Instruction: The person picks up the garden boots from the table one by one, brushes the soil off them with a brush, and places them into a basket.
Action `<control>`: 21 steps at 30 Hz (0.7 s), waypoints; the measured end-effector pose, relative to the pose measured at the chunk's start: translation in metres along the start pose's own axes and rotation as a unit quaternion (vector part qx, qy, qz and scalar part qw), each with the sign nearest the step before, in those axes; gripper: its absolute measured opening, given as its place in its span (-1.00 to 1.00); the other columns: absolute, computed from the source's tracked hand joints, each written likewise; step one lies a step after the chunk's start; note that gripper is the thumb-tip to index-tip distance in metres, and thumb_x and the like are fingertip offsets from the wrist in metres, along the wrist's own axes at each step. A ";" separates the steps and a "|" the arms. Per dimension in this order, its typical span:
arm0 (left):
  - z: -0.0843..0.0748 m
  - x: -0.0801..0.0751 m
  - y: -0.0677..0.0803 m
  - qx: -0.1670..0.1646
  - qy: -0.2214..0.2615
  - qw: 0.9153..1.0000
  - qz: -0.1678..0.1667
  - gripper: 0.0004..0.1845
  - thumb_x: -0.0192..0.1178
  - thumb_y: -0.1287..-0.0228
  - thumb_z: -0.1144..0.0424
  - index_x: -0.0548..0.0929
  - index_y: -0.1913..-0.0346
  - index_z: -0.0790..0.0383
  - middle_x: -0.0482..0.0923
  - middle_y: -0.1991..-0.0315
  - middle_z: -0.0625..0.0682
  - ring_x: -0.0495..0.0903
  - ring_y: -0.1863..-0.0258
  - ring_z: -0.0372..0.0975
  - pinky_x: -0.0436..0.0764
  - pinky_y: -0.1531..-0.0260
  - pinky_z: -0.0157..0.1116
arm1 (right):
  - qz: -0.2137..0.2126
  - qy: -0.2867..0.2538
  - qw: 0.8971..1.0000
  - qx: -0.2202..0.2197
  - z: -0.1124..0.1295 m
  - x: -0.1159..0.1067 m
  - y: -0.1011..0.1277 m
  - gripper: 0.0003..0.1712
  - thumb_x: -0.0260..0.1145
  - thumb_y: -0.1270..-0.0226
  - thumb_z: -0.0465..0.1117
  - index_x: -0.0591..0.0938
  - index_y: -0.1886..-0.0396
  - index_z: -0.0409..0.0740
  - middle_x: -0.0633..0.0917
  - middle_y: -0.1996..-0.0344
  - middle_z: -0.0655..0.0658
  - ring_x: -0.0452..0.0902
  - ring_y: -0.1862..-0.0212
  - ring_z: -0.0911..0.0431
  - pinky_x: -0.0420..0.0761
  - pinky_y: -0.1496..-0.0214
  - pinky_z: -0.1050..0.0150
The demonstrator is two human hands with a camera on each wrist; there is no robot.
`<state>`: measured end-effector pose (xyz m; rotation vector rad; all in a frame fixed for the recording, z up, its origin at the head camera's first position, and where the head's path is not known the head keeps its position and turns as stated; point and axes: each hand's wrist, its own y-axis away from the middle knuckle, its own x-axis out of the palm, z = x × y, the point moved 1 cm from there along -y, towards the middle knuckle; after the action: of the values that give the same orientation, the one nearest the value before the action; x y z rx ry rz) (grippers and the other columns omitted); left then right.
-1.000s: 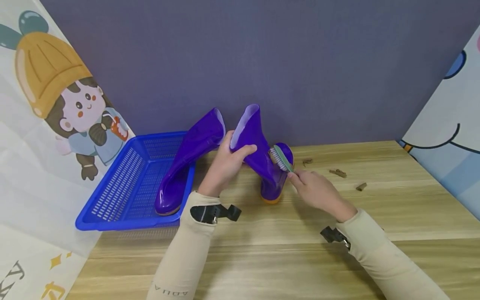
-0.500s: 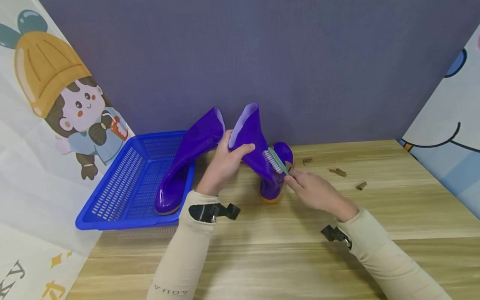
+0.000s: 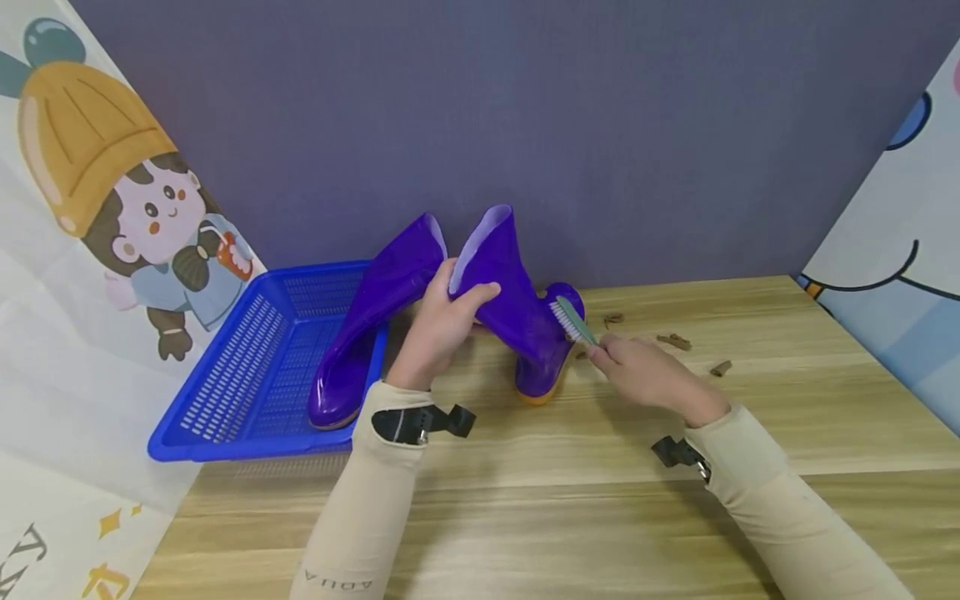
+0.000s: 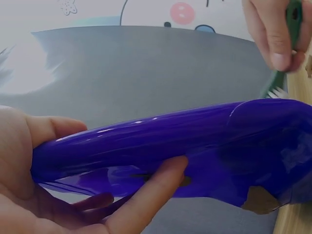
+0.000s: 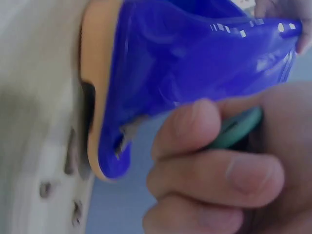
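Note:
A purple rubber boot (image 3: 525, 325) with an orange sole stands on the wooden table (image 3: 600, 500). My left hand (image 3: 442, 325) grips its upper shaft, thumb over the rim; the left wrist view shows the fingers curled round the purple shaft (image 4: 161, 146). My right hand (image 3: 645, 371) holds a green brush (image 3: 573, 319) with white bristles against the boot's foot part. In the right wrist view, my fingers (image 5: 219, 170) wrap the green handle (image 5: 239, 129) beside the boot's sole (image 5: 97, 97). A second purple boot (image 3: 375, 325) leans in the blue basket (image 3: 240, 375).
The blue basket sits at the table's left, against a cartoon-printed panel (image 3: 112, 208). Small brown scraps (image 3: 675, 342) lie on the table to the right of the boot. A purple wall (image 3: 525, 125) closes the back; another printed panel (image 3: 892, 242) stands at right.
The brush has slid down and right along the boot's foot, and my right hand moved slightly right with it. My left hand keeps its grip on the shaft.

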<state>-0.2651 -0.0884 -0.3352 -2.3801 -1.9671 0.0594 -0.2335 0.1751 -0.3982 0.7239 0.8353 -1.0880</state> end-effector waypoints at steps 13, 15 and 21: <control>0.003 0.000 -0.003 -0.010 0.004 1.000 -0.005 -0.49 0.20 -0.43 0.30 0.32 -0.37 0.18 0.64 -0.01 0.31 0.74 0.29 -0.12 0.81 0.17 -0.04 | 0.047 0.013 0.998 0.026 -0.014 0.018 -0.009 -0.54 -0.19 -0.70 -0.07 0.52 -0.01 -0.32 0.50 0.67 -0.05 0.40 0.65 0.13 0.42 0.52 0.21; 0.003 0.000 -0.003 -0.013 0.001 1.000 -0.004 -0.48 0.20 -0.43 0.29 0.33 -0.37 0.18 0.64 -0.01 0.30 0.73 0.30 -0.13 0.81 0.16 -0.04 | 0.052 0.016 0.998 0.028 -0.016 0.017 -0.010 -0.55 -0.19 -0.69 -0.06 0.52 0.04 -0.30 0.50 0.66 -0.05 0.40 0.64 0.13 0.41 0.51 0.22; 0.002 -0.001 -0.003 -0.013 0.008 1.000 -0.006 -0.48 0.19 -0.43 0.30 0.32 -0.37 0.19 0.64 0.00 0.30 0.74 0.31 -0.12 0.81 0.17 -0.02 | 0.053 0.037 0.997 0.034 -0.023 0.014 -0.012 -0.50 -0.22 -0.69 -0.07 0.53 0.06 -0.37 0.51 0.62 -0.07 0.38 0.61 0.12 0.41 0.53 0.22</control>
<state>-0.2678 -0.0886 -0.3371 -2.3764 -1.9860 0.0139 -0.2469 0.1838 -0.4233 0.8606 0.8171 -1.0028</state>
